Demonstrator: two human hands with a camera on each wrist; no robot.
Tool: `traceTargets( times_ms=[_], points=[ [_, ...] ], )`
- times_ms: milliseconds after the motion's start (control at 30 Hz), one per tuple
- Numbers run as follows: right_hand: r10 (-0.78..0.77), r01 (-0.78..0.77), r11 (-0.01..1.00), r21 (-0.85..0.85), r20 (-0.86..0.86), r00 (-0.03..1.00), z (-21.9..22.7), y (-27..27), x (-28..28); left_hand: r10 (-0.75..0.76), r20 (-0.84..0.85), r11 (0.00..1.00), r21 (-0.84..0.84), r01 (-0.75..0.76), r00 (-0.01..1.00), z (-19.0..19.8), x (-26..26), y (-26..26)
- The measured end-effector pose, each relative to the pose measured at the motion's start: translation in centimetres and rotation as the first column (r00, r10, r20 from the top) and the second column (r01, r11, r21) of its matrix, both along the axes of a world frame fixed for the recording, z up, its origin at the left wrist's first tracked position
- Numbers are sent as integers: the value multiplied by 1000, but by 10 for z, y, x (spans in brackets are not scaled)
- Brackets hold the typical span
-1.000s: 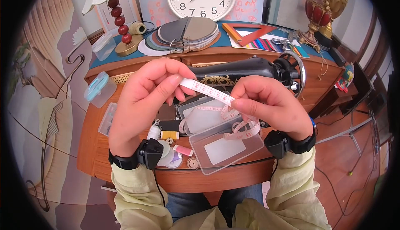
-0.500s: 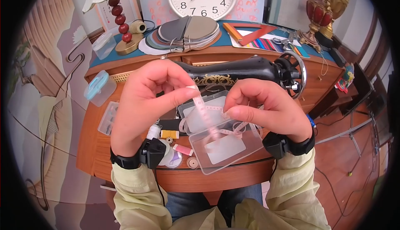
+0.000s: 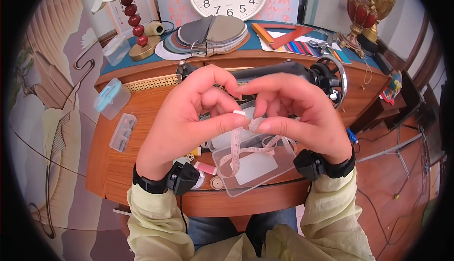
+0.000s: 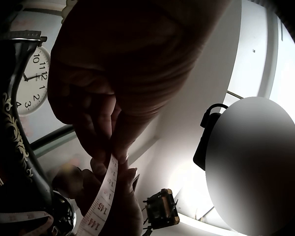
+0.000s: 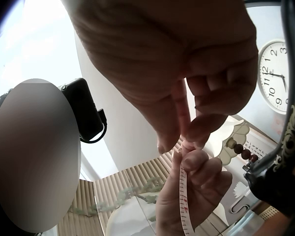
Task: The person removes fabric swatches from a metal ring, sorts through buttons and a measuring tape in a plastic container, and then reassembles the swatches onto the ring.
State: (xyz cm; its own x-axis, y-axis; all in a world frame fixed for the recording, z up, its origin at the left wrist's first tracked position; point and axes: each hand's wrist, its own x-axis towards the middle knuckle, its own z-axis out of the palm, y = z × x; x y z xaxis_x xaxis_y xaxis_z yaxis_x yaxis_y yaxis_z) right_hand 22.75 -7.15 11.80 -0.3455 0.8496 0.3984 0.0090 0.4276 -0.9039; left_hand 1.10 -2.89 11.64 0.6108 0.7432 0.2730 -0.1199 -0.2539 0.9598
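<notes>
In the head view, my left hand [image 3: 194,114] pinches a white and pink tape measure [image 3: 236,140] close to its white end. The tape hangs from this pinch into a clear plastic box [image 3: 288,166], where more of it lies in loose loops. Beside the pinch, my right hand [image 3: 293,109] is raised with bent fingers, its thumb and fingertips apart. The right wrist view shows its fingertips right at those of the left hand, with the tape measure [image 5: 183,196] running down from the left fingers. The left wrist view shows printed numbers on the tape measure [image 4: 105,194].
A black sewing machine [image 3: 274,72] stands behind the hands. Pink thread [image 3: 205,168], a small wooden spool [image 3: 216,182] and a partitioned clear case [image 3: 123,132] lie on the wooden table [image 3: 156,202]. A blue-lidded box [image 3: 111,99] stands at the left.
My right hand has let go of the tape measure and then moved up beside the left. My left hand keeps its pinch and has shifted right and slightly down; the tape now hangs downward.
</notes>
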Motion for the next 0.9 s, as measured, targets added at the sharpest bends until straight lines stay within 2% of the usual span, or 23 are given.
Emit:
traceTargets(
  times_ms=[100, 133, 233, 333, 533, 733, 833, 900],
  points=[
    [55, -93, 971, 222, 171, 984, -6, 6, 6, -62, -23, 998, -9, 62, 998, -5, 1, 2],
    [54, -105, 963, 248, 205, 977, -5, 7, 5, -86, -25, 996, -9, 86, 996, -6, 2, 3],
    [44, -89, 979, 183, 237, 970, -1, 3, 5, -121, 6, 992, -35, 121, 993, -8, 3, 4],
    [32, -45, 997, 69, 183, 983, 0, 0, 3, -135, 9, 989, -62, 136, 991, -11, 5, 5],
    [46, -92, 984, 153, 283, 958, 2, 4, 8, -206, -40, 968, -152, 198, 978, -9, 5, 3],
    [-4, 1, 1000, 22, 138, 990, -4, 3, 8, -226, 88, 955, -176, 238, 970, -4, 8, -2],
    [-91, 73, 993, 94, 203, 975, -1, 1, 9, -203, 105, 952, -212, 221, 974, -7, 12, -3],
    [-147, 103, 978, 182, 249, 957, 0, 1, 9, -197, 57, 950, -234, 205, 979, -4, 13, -4]
  ],
)
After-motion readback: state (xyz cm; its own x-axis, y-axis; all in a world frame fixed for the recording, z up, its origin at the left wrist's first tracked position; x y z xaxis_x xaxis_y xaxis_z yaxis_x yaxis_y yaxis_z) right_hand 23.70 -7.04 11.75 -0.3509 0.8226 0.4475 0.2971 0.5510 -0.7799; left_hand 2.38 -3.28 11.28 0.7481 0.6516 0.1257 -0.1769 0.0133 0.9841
